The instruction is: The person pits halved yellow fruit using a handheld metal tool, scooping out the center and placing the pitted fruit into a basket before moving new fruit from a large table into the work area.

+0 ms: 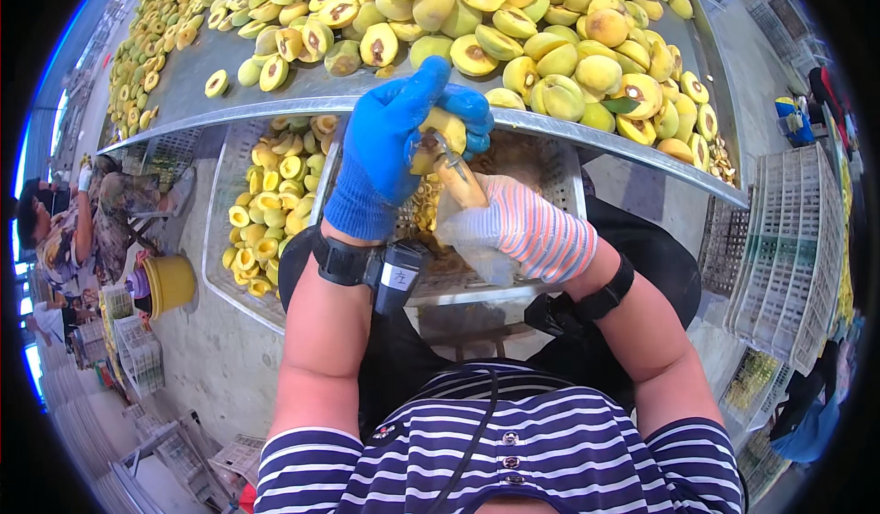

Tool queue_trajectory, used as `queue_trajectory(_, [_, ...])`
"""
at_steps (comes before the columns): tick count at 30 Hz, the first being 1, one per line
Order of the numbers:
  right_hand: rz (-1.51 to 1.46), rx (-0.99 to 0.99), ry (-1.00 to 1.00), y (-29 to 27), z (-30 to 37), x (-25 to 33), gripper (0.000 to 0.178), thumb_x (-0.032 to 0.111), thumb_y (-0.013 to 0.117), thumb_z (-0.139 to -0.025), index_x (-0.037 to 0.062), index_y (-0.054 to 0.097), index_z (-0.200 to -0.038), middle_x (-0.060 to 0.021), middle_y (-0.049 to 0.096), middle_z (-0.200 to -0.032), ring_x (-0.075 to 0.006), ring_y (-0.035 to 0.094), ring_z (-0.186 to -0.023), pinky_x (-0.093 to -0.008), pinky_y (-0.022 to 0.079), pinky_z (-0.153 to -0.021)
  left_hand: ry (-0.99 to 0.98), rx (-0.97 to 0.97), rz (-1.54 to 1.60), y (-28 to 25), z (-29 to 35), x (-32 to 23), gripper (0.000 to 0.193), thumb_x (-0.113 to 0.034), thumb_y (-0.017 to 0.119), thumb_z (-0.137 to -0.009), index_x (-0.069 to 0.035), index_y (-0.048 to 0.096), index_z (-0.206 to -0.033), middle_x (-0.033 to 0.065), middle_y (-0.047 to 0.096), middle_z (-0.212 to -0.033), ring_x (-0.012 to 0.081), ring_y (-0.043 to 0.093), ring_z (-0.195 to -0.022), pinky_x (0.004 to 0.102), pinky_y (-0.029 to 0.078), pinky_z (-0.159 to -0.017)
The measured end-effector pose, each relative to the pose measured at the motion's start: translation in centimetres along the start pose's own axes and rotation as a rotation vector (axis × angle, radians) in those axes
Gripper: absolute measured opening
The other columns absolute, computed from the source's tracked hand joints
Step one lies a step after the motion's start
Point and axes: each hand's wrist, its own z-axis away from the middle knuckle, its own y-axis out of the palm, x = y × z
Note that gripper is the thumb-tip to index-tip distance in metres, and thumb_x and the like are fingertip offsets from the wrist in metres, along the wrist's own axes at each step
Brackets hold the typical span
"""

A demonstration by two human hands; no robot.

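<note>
My left hand, in a blue rubber glove, is closed around a yellow peach half just off the front edge of the metal table. My right hand, in a striped knit glove with a thin clear covering over its fingers, grips a pitting tool by its wooden handle. The tool's metal end meets the peach beside its dark pit hollow. Beneath both hands is a crate with pits and scraps in it. On the table, halved peaches with pits are heaped beyond my hands.
A raised metal lip borders the table. Left of my knees, a crate holds hollowed peach halves. Stacked plastic crates stand on the right. At the far left sits another person near a yellow bucket.
</note>
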Motion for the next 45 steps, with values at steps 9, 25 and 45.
queue_trajectory(9, [0.166, -0.045, -0.029, 0.0, 0.6, -0.3, 0.025, 0.020, 0.071, -0.077, 0.0016, 0.063, -0.093, -0.0022, 0.061, -0.073, -0.0113, 0.056, -0.064, -0.0288, 0.046, -0.060, -0.118, -0.022, -0.201, 2.0, 0.3, -0.8, 0.040, -0.028, 0.054, -0.097, 0.006, 0.069, -0.083, 0.0137, 0.068, -0.075, 0.0195, 0.065, -0.066, 0.0297, 0.053, -0.067])
queue_trajectory(25, [0.049, 0.278, -0.345, 0.7, 0.6, -3.8, 0.032, 0.020, 0.071, -0.075, 0.0048, 0.061, -0.102, 0.0012, 0.061, -0.086, -0.0060, 0.054, -0.074, -0.0250, 0.044, -0.061, -0.297, 0.510, 0.106, 1.3, 2.4, -0.3, 0.053, -0.038, 0.045, -0.099, 0.006, 0.066, -0.078, 0.0145, 0.066, -0.072, 0.0226, 0.065, -0.066, 0.0329, 0.053, -0.066])
queue_trajectory(45, [0.361, -0.327, -0.123, -5.0, 6.3, 0.5, 0.030, 0.023, 0.071, -0.077, 0.0028, 0.058, -0.095, -0.0020, 0.057, -0.070, -0.0106, 0.052, -0.054, -0.0269, 0.043, -0.051, 0.172, -0.331, -0.606, 0.2, -3.5, -1.4, 0.037, -0.032, 0.056, -0.096, 0.003, 0.070, -0.093, 0.0078, 0.069, -0.079, 0.0135, 0.063, -0.071, 0.0259, 0.050, -0.069])
